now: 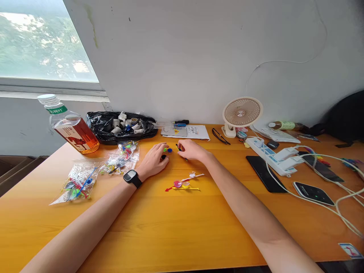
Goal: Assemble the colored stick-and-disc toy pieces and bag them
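My left hand (155,159), with a black watch on its wrist, rests on the table with thumb and fingers apart. A small round black piece (163,156) shows between its thumb and forefinger; whether they touch it is unclear. Just past the fingertips lie a blue disc (170,150) and a green disc (165,150). My right hand (191,149) pinches a thin black-and-yellow stick (178,147), partly covered by the fingers. Nearer me lie small plastic arrow pieces with discs: a red arrow (170,189), a yellow stick (193,189) and a white stick (199,176).
Plastic bags of colourful parts (81,185) lie at left, near a tilted-looking bottle (75,132) and a black bag of scraps (99,127). At right are a small fan (241,112), glasses (220,136), a power strip (265,153), phones and looping white cables.
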Demonstrator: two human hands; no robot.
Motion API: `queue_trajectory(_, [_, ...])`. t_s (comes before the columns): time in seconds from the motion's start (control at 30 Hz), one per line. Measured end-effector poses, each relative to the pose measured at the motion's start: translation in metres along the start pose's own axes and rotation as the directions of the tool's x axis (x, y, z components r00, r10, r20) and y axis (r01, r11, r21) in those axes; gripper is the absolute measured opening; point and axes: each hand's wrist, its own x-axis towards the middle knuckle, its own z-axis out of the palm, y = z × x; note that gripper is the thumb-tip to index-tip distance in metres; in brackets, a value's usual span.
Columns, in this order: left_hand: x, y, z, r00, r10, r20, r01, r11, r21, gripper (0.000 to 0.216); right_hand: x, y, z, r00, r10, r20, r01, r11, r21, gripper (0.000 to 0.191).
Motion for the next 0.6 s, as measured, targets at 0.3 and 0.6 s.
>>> queue_trajectory(0.3, [0.001, -0.012, 0.012, 0.992, 0.043, 0.114, -0.048, 0.998, 0.041, 0.048, -0.033, -0.026, -0.052, 0.822, -0.043, 0.568, 0.140, 0.982, -0.129, 0.034])
queue_trajectory(0.6, [0.001, -0.015, 0.014, 0.996, 0.045, 0.071, -0.044, 0.999, -0.007, 0.047, -0.022, -0.009, -0.044, 0.707, -0.090, 0.701, 0.096, 0.995, 0.030, 0.022])
